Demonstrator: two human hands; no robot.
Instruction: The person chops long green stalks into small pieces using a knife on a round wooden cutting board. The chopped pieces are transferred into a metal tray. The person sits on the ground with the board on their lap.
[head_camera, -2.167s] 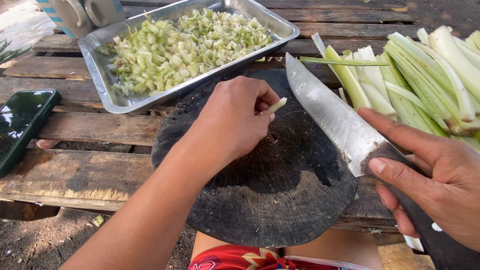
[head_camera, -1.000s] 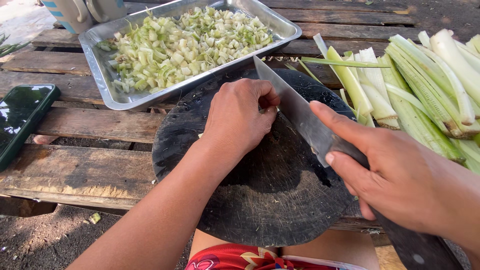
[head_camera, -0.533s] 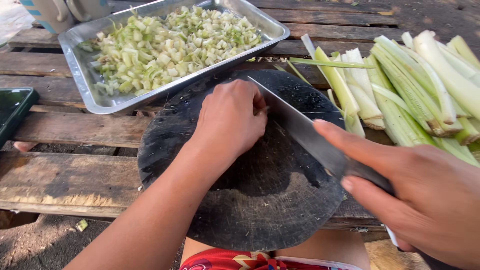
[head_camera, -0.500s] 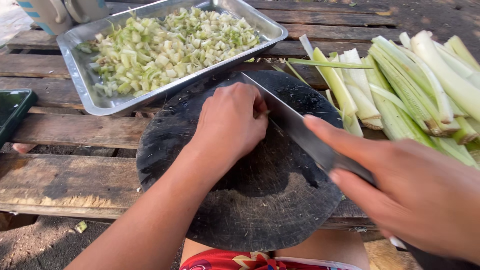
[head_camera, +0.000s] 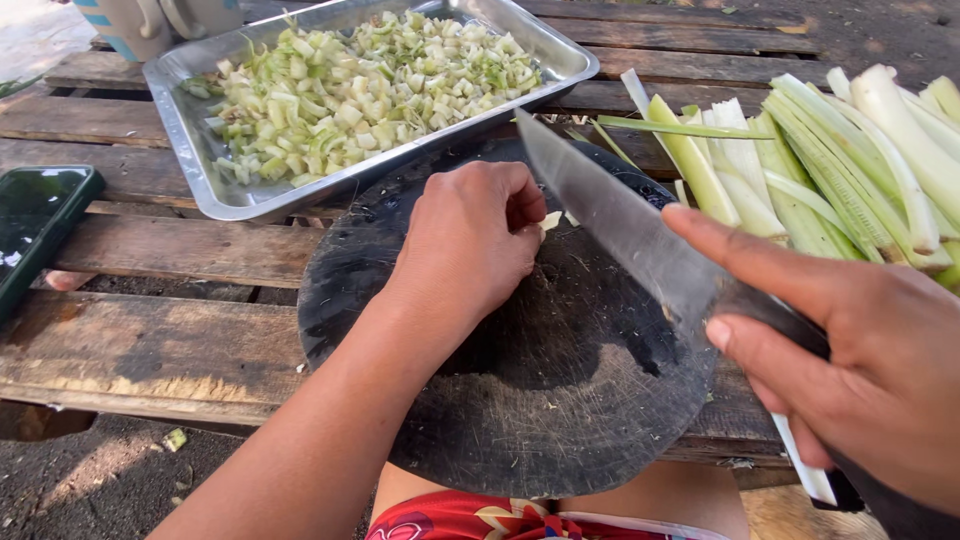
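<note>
Left hand (head_camera: 470, 240) fingers curled together, hiding most of one pale stalk piece (head_camera: 549, 220); right hand (head_camera: 860, 370) clamped on one knife (head_camera: 620, 230), handle hidden.

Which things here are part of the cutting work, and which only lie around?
In use: left hand, right hand, knife, stalk piece, round board, stalks, tray of cut pieces.
Lying about: green case, striped mug.
</note>
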